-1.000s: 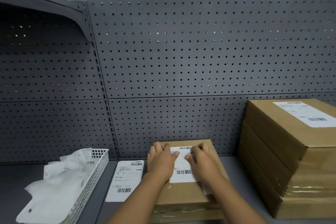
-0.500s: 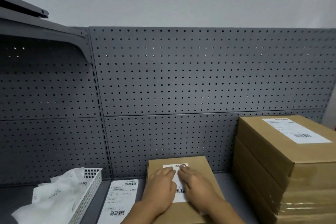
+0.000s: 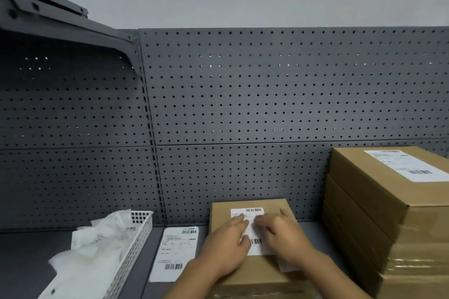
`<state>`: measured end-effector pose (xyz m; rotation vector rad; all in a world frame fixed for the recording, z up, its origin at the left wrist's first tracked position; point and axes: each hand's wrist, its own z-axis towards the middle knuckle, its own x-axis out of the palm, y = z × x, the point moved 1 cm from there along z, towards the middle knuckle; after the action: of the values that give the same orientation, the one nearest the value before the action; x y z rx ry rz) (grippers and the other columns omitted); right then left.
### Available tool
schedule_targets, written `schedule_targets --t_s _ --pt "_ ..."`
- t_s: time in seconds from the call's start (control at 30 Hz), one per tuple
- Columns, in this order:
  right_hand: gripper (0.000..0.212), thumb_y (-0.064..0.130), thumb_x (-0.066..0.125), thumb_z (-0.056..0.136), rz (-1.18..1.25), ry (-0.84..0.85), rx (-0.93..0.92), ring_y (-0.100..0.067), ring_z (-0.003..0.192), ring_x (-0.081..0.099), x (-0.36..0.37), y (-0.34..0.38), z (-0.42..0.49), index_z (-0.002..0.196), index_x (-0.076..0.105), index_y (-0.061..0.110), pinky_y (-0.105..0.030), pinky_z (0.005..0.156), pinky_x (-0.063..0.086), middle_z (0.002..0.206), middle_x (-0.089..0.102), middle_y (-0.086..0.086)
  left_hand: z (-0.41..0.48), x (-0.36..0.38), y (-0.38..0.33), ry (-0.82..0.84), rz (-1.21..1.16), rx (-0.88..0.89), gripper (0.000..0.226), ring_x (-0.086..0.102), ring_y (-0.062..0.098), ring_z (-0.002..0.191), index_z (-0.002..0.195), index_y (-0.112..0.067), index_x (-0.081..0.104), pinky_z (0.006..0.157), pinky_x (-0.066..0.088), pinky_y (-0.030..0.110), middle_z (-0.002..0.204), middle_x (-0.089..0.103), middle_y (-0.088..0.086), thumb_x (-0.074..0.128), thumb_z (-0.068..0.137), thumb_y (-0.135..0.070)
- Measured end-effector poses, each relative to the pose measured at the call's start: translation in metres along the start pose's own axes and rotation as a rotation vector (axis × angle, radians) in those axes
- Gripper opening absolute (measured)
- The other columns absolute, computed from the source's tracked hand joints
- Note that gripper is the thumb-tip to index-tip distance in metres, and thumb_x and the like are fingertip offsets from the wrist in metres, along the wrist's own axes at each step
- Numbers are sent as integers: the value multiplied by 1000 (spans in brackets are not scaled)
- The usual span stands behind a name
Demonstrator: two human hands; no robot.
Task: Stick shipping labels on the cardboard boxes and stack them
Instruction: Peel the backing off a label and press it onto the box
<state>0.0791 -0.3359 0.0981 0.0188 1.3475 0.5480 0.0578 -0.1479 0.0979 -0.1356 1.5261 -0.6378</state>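
- Centrally, a flat brown cardboard box (image 3: 252, 272) lies on the grey surface (image 3: 26, 260), a white barcode label (image 3: 252, 230) on its top.
- Left hand (image 3: 226, 247) and right hand (image 3: 284, 238) lie flat on the label, fingers (image 3: 239, 218) spread and pressing down, gripping nothing.
- At 3 o'clock stands a stack of boxes (image 3: 379, 226), the top one labelled, lower ones glossy with tape.
- At 9 o'clock lies a loose label sheet (image 3: 175, 252), then a white lattice basket (image 3: 131, 257) of crumpled backing paper (image 3: 94, 255).
- Behind, at 12 o'clock, stands a matt grey pegboard (image 3: 243, 104).
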Motion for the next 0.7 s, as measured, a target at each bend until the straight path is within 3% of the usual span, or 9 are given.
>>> schedule_targets --t_s 0.1,0.2,0.3,0.47,0.57,0.7 --pt "22 18 42 90 -22 22 -20 -9 97 60 3 4 -13 93 62 25 -27 114 28 90 65 13 -7 7 -2 -53 6 -17 51 38 9 149 151 -28 49 120 34 27 164 37 -13 40 102 -40" --pt "35 13 42 88 -10 47 -52 -17 120 59 9 5 -19 107 71 21 -30 105 44 122 71 7 -11 7 -7 -125 24 -15 44 39 3 147 142 -30 59 116 36 23 159 44 -18 39 104 -36" --pt "40 15 43 90 28 24 -50 -12 133 53 10 3 -22 116 72 23 -23 107 41 137 66 11 -10 7 -12 -166 61 -24 41 39 -1 145 136 -32 62 113 38 23 156 46 -23 39 102 -38" --pt "42 21 37 85 -1 99 16 -15 122 60 4 5 -14 111 68 30 -36 95 53 129 68 7 -7 0 -18 -120 116 -53 43 47 7 142 137 -29 62 110 43 28 156 49 -19 38 102 -39" --pt "43 22 44 92 76 135 61 -10 133 56 -5 3 -16 123 71 35 -32 106 47 140 63 16 -9 -3 -16 -46 131 -28 46 42 12 146 142 -28 57 114 40 31 160 43 -15 36 104 -42" --pt "37 21 46 94 84 33 37 -7 120 61 -13 8 -32 117 72 33 -28 94 51 128 69 19 -22 0 -8 -3 235 84 46 28 10 153 146 -25 50 119 33 30 166 33 -15 31 106 -41"
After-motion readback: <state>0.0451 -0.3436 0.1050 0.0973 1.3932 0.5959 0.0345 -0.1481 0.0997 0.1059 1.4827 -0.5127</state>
